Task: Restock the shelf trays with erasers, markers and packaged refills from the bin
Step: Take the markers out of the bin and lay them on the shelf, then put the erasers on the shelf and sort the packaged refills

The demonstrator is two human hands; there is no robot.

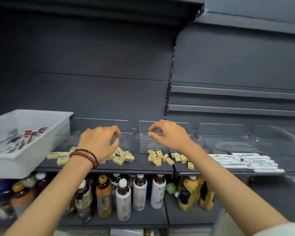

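Grey bin [8,165] sits left on the shelf [140,166]. Clear trays [148,143] line the back, white markers [245,161] lie right, yellow erasers [123,158] are scattered in front. Arms outstretched, my left grip [100,142] and right grip [167,133] curl over the trays; whether they pinch anything, I can't tell.

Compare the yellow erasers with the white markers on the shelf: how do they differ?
The erasers are small yellow blocks; the markers are long white tubes. The erasers lie scattered in loose heaps; the markers lie side by side in rows. Both sit on the shelf in front of the clear trays, not in them.
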